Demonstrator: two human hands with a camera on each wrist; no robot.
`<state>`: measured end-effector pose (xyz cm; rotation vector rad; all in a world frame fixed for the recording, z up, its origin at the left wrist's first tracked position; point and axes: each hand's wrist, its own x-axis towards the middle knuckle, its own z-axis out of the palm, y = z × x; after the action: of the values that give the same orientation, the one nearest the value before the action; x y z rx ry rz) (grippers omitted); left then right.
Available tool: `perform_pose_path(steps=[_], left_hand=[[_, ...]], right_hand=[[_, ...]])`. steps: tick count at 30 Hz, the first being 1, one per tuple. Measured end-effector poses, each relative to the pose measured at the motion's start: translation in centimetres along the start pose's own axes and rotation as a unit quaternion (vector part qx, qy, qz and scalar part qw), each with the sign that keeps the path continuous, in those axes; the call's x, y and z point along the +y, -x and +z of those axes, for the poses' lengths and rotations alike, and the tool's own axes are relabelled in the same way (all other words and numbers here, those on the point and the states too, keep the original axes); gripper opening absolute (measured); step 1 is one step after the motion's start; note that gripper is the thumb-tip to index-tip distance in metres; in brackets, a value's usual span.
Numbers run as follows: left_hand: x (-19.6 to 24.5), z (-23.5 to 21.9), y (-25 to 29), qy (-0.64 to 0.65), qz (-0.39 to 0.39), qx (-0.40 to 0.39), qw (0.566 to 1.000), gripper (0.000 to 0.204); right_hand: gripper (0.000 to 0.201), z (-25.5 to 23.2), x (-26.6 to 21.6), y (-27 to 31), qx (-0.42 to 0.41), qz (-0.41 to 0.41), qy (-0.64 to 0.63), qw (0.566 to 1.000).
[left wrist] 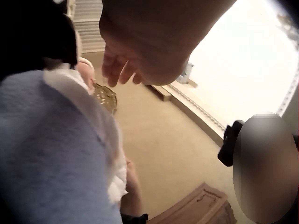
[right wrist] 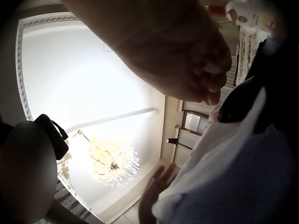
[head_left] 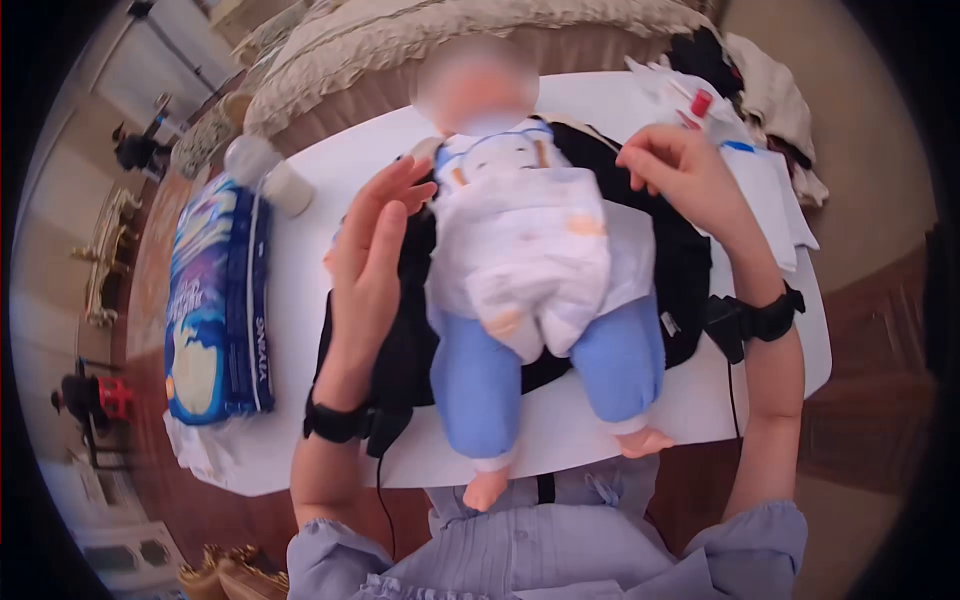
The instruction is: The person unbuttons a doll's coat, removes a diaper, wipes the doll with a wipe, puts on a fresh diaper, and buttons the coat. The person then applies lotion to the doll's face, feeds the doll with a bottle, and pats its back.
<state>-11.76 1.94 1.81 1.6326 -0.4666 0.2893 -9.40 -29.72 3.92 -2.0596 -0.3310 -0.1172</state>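
Note:
A baby doll lies on its back on black cloth, dressed in blue trousers and a printed top. A white diaper with pale orange patches covers its belly and passes down between its legs, outside the trousers. A side flap spreads out under the doll's right-hand edge in the head view. My left hand hovers at the left of the doll, fingers extended and thumb raised. Across from it, my right hand hangs over the black cloth, its fingers loosely curled with nothing visible between them.
A blue diaper pack stands along the white table's left side, with a white-capped bottle behind it. At the back right lie crumpled white plastic with a red-capped item and white sheets. A ruffled bed borders the far edge.

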Motion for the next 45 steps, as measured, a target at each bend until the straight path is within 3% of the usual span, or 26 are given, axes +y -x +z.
perform_pose_path(steps=[2, 3, 5, 6, 8, 9, 11, 12, 14, 16, 20, 22, 23, 25, 26, 28, 30, 33, 34, 36, 38, 40, 44, 45], left_hand=[[2.4, 1.2, -1.8, -0.048, 0.019, -0.111, 0.993, 0.032], [3.3, 2.4, -2.6, -0.046, 0.02, -0.121, 0.991, 0.032], [4.4, 5.6, -4.2, -0.177, 0.072, -0.245, 0.95, 0.03], [4.4, 7.1, -4.8, -0.207, 0.065, -0.285, 0.934, 0.032], [3.6, 10.1, -6.1, -0.206, 0.052, -0.316, 0.925, 0.034], [2.7, 11.1, -6.9, -0.204, 0.057, -0.329, 0.92, 0.034], [0.6, 12.8, -8.0, -0.234, -0.001, -0.337, 0.912, 0.035], [0.1, 13.2, -8.1, -0.232, 0.001, -0.348, 0.908, 0.035], [-0.9, 13.2, -8.6, -0.211, -0.083, -0.321, 0.919, 0.037], [-1.5, 12.8, -9.2, -0.181, -0.107, -0.327, 0.921, 0.039], [1.0, 12.8, -8.9, -0.201, -0.143, -0.287, 0.926, 0.047], [1.1, 12.7, -9.5, -0.24, -0.178, -0.369, 0.88, 0.044], [0.9, 12.4, -9.7, -0.24, -0.18, -0.368, 0.88, 0.044], [0.4, 11.9, -10.1, -0.256, -0.202, -0.404, 0.855, 0.037], [0.1, 11.7, -9.9, -0.256, -0.203, -0.404, 0.854, 0.037], [-0.2, 11.6, -9.1, 0.011, -0.236, -0.281, 0.93, 0.023], [-0.2, 11.5, -8.7, 0.048, -0.251, -0.256, 0.932, 0.027], [-1.2, 11.2, -9.2, -0.072, -0.216, -0.242, 0.943, 0.022], [-1.3, 11.4, -9.1, -0.071, -0.215, -0.247, 0.942, 0.022], [-0.5, 12.0, -8.6, -0.236, -0.165, -0.239, 0.927, 0.022], [-0.3, 12.4, -8.5, -0.297, -0.169, -0.234, 0.91, 0.02], [-1.3, 12.3, -8.4, -0.429, 0.051, -0.278, 0.858, 0.017], [-0.9, 13.2, -7.5, -0.466, 0.074, -0.277, 0.837, 0.019], [-0.8, 13.5, -7.3, -0.502, 0.152, -0.268, 0.808, 0.024]], right_hand=[[0.024, -0.9, 2.2, 1.4, -0.005, 0.041, 0.013, 0.999], [0.029, -1.1, 2.7, 1.7, -0.023, 0.095, 0.021, 0.995], [0.046, -1.4, 4.0, 2.2, -0.039, 0.178, 0.04, 0.983], [0.046, -1.6, 4.2, 2.2, -0.031, 0.181, 0.035, 0.982], [0.052, -1.6, 4.1, 1.8, -0.144, 0.291, 0.033, 0.945], [0.052, -1.5, 4.1, 1.8, -0.133, 0.297, 0.027, 0.945], [0.044, -1.0, 4.1, 1.8, -0.209, 0.32, -0.029, 0.924], [0.044, -0.6, 5.1, 1.9, -0.199, 0.325, -0.036, 0.924], [0.036, 0.8, 7.7, 2.1, -0.146, 0.08, -0.187, 0.968], [0.025, 0.4, 6.3, 2.1, -0.075, -0.001, -0.294, 0.953], [0.019, -0.5, 7.0, 1.4, -0.012, -0.062, -0.318, 0.946], [0.017, -0.1, 7.4, 1.1, 0.009, -0.133, -0.293, 0.947], [0.017, 0.0, 7.6, 1.2, 0.008, -0.133, -0.293, 0.947], [0.018, 0.0, 7.4, 1.6, 0.006, -0.01, -0.374, 0.927], [0.018, 0.0, 7.5, 1.6, 0.006, -0.01, -0.375, 0.927], [0.024, 0.1, 7.8, 1.7, -0.047, 0.08, -0.51, 0.855], [0.025, 1.3, 8.3, 1.6, -0.05, 0.088, -0.381, 0.919], [0.026, 2.4, 7.4, 2.0, -0.026, 0.104, -0.182, 0.977], [0.026, 2.1, 6.8, 2.3, -0.02, 0.106, -0.182, 0.977], [0.032, 1.7, 6.0, 2.7, -0.053, 0.116, 0.02, 0.992], [0.039, 2.1, 6.6, 2.6, -0.053, 0.123, 0.04, 0.99], [0.035, 2.3, 6.8, 2.6, -0.064, 0.109, 0.093, 0.988], [0.023, 3.1, 6.8, 3.1, -0.047, 0.06, 0.128, 0.989], [0.019, 3.1, 6.8, 3.1, -0.043, 0.041, 0.128, 0.99]])
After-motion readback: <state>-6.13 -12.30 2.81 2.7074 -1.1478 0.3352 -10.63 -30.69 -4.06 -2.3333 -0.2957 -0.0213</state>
